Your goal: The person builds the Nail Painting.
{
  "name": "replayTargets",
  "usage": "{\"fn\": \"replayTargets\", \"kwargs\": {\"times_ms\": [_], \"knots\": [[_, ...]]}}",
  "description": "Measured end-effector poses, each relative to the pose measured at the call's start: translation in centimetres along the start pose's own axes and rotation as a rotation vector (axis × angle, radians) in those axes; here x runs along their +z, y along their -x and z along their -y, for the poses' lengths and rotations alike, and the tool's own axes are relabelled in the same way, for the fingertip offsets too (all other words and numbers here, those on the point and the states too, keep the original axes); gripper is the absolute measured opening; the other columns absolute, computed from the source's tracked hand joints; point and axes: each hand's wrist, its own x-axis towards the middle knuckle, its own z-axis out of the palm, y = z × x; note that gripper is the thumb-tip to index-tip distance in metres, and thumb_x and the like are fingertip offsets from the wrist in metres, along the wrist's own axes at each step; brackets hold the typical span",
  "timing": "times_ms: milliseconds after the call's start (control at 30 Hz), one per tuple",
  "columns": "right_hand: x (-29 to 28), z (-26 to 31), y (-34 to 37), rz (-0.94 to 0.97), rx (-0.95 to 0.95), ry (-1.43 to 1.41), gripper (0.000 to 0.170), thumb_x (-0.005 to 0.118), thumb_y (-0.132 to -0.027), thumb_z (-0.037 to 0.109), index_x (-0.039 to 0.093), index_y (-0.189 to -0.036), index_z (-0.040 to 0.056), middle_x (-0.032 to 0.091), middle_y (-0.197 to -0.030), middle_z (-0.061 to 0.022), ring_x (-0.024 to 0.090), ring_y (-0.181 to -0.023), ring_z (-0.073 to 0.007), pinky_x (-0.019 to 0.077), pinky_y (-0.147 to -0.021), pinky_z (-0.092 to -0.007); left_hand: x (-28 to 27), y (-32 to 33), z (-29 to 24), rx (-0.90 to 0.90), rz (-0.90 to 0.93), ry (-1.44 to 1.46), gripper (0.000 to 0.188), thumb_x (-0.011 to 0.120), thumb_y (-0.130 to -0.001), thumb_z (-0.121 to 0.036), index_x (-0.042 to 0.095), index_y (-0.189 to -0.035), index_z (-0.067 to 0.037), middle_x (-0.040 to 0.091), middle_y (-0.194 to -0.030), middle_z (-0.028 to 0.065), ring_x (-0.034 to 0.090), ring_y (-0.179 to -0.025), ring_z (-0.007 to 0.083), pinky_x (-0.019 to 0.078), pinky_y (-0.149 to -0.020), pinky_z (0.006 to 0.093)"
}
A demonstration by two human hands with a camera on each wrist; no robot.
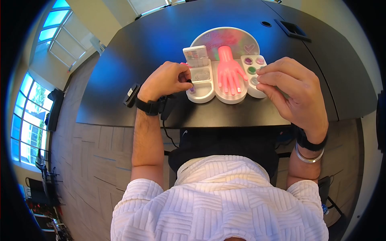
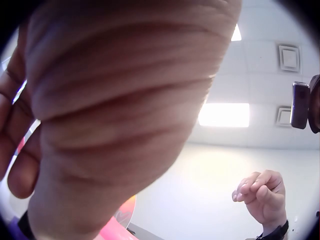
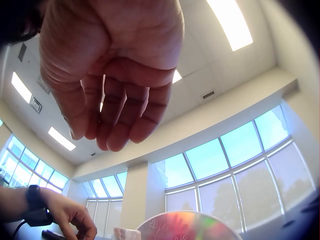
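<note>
In the head view, the thumb and fingers of my left hand (image 1: 169, 80) pinch the black cap of a small purple nail polish bottle (image 1: 192, 89), upright at the left section of a white manicure set (image 1: 202, 97). My right hand (image 1: 297, 90) is raised by the set's right side, its fingers loosely curved and nothing visible between them. Below its fingertips are small round pots, among them a green one (image 1: 251, 70) and a purple one (image 1: 248, 61). Between the hands lies a pink model hand (image 1: 229, 72) with pale nails, fingers toward me.
Behind the model hand stands a rounded shiny back panel (image 1: 229, 35) with a heart on it. A clear-lidded palette (image 1: 196, 56) stands raised at the set's left. A black device (image 1: 131, 95) lies left of my left wrist on the dark table (image 1: 157, 44).
</note>
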Motion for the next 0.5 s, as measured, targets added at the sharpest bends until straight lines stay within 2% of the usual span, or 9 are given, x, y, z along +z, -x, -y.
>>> {"fn": "replayTargets", "kwargs": {"times_ms": [267,400,467,500], "knots": [[0.0,0.4,-0.3,-0.005,0.017,-0.017,0.017,0.088,-0.081,0.004,0.076,-0.092,0.0025,0.076,-0.092,-0.0089,0.073,-0.086,-0.0284,0.0591,-0.074,-0.0395,-1.1,0.7,0.8,0.052,-0.014,-0.032,0.029,0.093,-0.084,-0.017,0.076,-0.098,0.002,0.076,-0.081,0.0102,0.071,-0.074,0.0183,0.0574,-0.072,0.0341],[0.1,0.3,-0.2,-0.009,0.035,-0.039,0.016,0.088,-0.083,0.002,0.075,-0.092,0.0018,0.075,-0.092,-0.0097,0.072,-0.084,-0.0285,0.0581,-0.073,-0.0390,-2.1,1.3,2.1,-0.042,-0.154,-0.045,0.027,0.089,-0.091,-0.020,0.078,-0.104,0.001,0.078,-0.083,0.0095,0.073,-0.076,0.0180,0.0585,-0.073,0.0349],[0.2,0.3,-0.1,-0.012,0.028,-0.027,0.016,0.087,-0.083,0.002,0.074,-0.092,0.0015,0.075,-0.091,-0.0100,0.071,-0.084,-0.0285,0.0577,-0.072,-0.0388,-2.4,1.4,4.7,-0.123,-0.335,-0.026,0.028,0.089,-0.092,-0.021,0.078,-0.103,0.002,0.078,-0.085,0.0103,0.073,-0.077,0.0175,0.0587,-0.072,0.0351],[0.2,0.3,-0.2,-0.011,0.023,-0.033,0.016,0.087,-0.083,0.002,0.074,-0.092,0.0014,0.075,-0.091,-0.0102,0.071,-0.083,-0.0284,0.0575,-0.072,-0.0388,-2.7,1.5,6.0,-0.139,-0.367,-0.082,0.027,0.087,-0.092,-0.021,0.078,-0.103,0.002,0.079,-0.086,0.0118,0.074,-0.078,0.0195,0.0590,-0.074,0.0358]]}}
